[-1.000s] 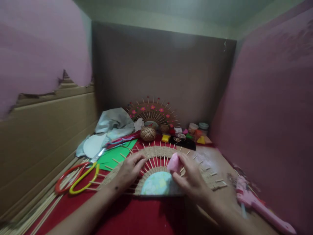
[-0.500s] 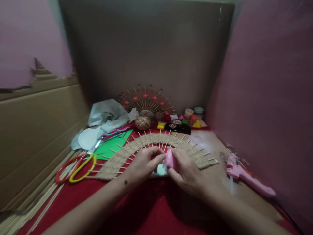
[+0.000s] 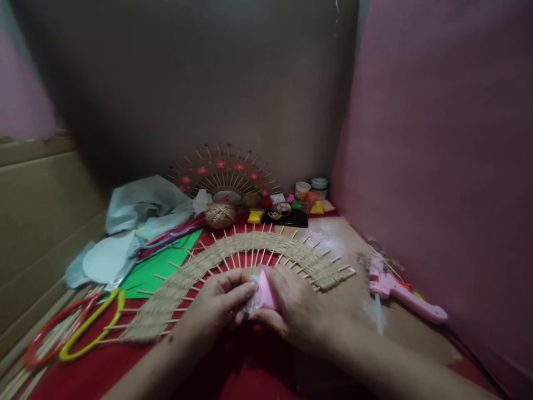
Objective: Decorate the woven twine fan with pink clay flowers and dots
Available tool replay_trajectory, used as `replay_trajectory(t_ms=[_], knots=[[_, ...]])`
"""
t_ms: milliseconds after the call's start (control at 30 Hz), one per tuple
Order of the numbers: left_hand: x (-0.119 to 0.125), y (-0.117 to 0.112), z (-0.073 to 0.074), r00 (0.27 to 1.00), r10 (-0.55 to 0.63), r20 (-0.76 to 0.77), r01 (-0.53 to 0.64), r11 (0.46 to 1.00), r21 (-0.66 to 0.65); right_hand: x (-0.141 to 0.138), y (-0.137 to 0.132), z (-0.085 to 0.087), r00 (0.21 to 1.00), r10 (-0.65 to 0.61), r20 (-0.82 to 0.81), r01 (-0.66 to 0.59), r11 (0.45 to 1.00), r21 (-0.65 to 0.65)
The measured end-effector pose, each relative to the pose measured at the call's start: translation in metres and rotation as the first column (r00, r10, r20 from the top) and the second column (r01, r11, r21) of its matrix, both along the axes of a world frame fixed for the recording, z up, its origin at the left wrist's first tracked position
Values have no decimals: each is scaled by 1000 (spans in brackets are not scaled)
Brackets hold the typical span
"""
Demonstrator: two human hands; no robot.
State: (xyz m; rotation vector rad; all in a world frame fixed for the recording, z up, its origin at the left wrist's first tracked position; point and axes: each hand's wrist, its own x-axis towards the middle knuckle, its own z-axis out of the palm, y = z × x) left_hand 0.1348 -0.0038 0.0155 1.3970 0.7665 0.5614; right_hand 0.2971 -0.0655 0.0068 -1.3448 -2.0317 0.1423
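Both hands meet low in the middle over a half-round woven straw fan frame with wooden sticks radiating from it. My right hand is closed round a small pink packet. My left hand pinches the packet's clear wrapped end with thumb and fingertips. The hands hide the frame's inner centre.
Red-and-yellow handled scissors lie at the left on the red cloth. Green paper, a white disc and grey fabric sit behind them. A twine ball, a finished flowered fan and small pots line the back. A pink glue gun lies at the right.
My left hand left the woven frame and came to the pink packet, now pinching its end. Both hands drew nearer to me. The view swung to the right and down.
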Motion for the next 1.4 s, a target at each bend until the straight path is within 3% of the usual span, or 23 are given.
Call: replay_trajectory(t_ms=[267,500,733,1167,1400], knots=[[-3,5,-17,995,-2,100,16,990,-137,2,1,-2,996,54,-75,-53,999,7],[-2,2,-18,977,-28,213,67,982,-178,-1,0,-2,985,100,-138,-94,994,54],[-6,3,-9,990,-56,133,78,983,-164,0,2,-4,990,83,-118,-78,996,48],[-10,3,7,989,-76,-129,90,991,101,0,2,-4,995,95,-44,-95,995,-16],[-11,1,10,961,-106,-255,162,964,212,0,3,-10,995,94,21,-95,994,56]])
